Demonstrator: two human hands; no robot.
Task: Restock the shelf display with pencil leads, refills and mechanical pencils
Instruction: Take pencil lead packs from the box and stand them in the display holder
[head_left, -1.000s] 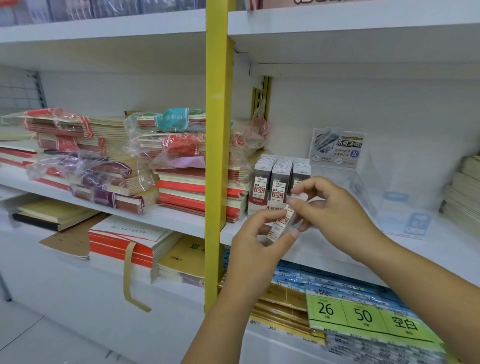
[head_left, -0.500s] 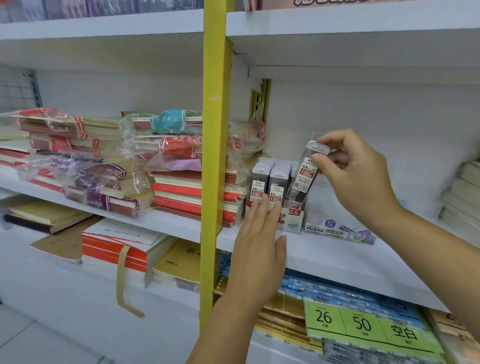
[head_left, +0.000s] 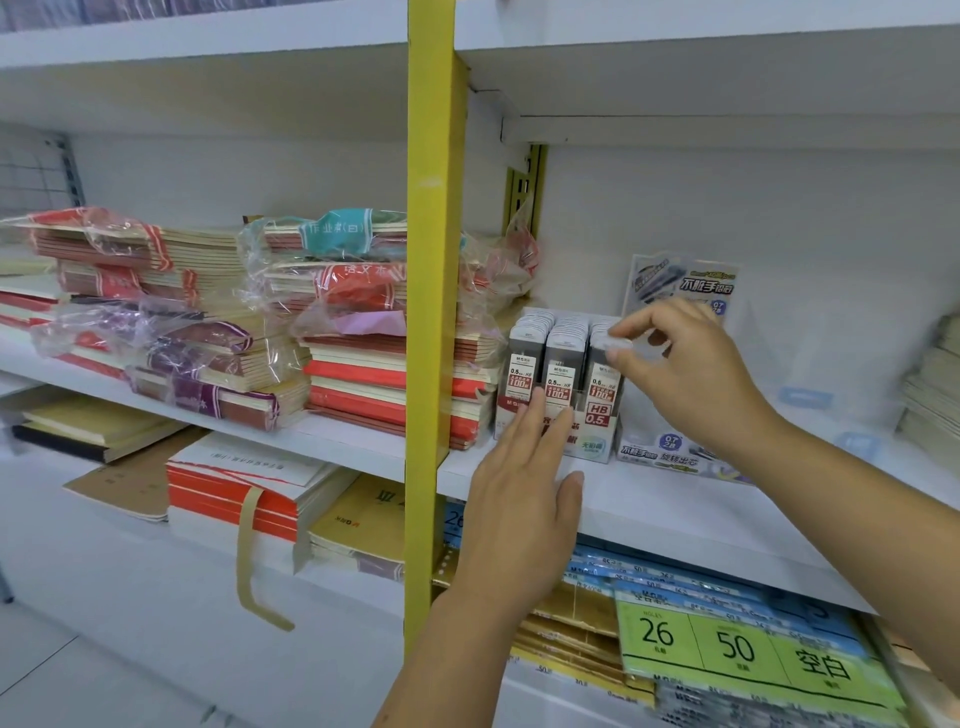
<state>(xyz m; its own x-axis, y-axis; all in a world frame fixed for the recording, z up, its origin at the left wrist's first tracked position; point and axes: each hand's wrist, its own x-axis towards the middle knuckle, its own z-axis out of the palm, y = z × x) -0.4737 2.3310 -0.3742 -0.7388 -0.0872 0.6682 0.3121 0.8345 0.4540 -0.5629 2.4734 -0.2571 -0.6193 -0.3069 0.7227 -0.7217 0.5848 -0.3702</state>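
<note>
The step in hand looks like seating one 0.5 HB lead case (head_left: 604, 383) into the cardboard display box (head_left: 593, 448). The right hand (head_left: 691, 374) pinches the case's white cap between thumb and fingertips. The case stands upright at the front of the column nearest that hand, its cap about level with its neighbours. The left hand (head_left: 519, 499) holds nothing; its straight fingers lie flat against the box front, apparently to steady it.

Next, I'd say, the pinch has to let go without lifting the case back out, while the left hand keeps the box from sliding on the shelf (head_left: 675, 512).

The box holds three columns of the same grey cases, running back in rows from the fingertips, and it looks packed. Below the right wrist sits a clear tray (head_left: 670, 453) labelled 0.7 2B. I cannot tell what it holds.
</note>
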